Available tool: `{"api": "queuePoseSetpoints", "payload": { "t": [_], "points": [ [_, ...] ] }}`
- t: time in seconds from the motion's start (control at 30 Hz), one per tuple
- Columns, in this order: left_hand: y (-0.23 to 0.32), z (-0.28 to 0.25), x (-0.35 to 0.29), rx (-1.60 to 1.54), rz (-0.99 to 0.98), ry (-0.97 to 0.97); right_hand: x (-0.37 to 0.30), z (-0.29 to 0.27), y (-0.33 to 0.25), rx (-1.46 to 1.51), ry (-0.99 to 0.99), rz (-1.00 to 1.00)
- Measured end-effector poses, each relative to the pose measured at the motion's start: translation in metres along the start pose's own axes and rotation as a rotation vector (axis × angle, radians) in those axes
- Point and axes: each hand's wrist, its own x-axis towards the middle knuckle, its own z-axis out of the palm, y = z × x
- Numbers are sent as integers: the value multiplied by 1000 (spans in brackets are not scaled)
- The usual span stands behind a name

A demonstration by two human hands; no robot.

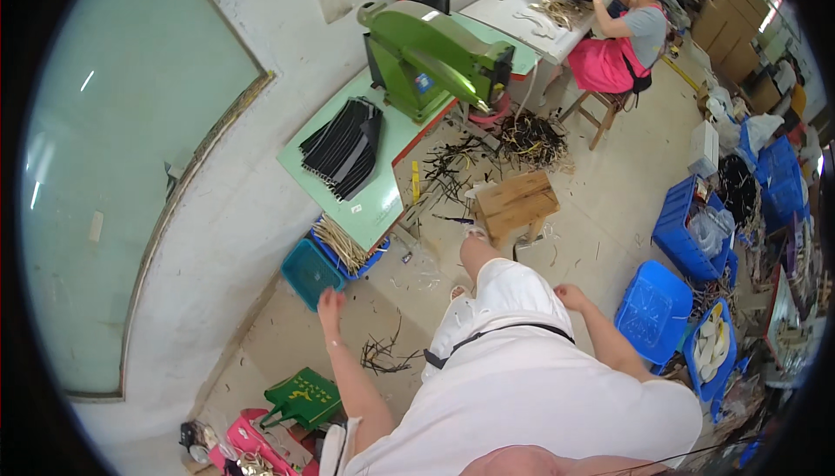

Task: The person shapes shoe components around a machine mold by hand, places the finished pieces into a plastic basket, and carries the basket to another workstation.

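My left hand (330, 304) hangs low on the left, fingers loosely bent and a little apart, with nothing visible in it. It appears beside the near edge of a teal plastic basket (300, 260); whether they touch I cannot tell. My right hand (570, 297) is out by my right hip, loosely curled and seemingly empty. Ahead, a green press machine (426, 59) stands on a light green table (300, 141). A fanned stack of black strip-like pieces (341, 147) lies on that table. A wooden stool (519, 204) stands on the floor just past my feet.
Beside the teal basket, a blue basket (376, 259) holds pale strips. Dark scraps (526, 139) heap under the table. Blue bins (654, 311) line the right side. A co-worker (639, 37) sits at a white table (500, 6). Bags, including a green one (303, 398), lie lower left.
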Motion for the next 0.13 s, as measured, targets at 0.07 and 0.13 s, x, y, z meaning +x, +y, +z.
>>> {"api": "queuePoseSetpoints", "payload": {
  "t": [0.07, 0.13],
  "points": [
    [-87, -47, -44, 274, -259, 143, 35, -33, -38, 65, -87, 123],
    [-120, -61, -69, 283, -346, 140, 69, -61, -63, 92, -168, 245]
  ]
}}
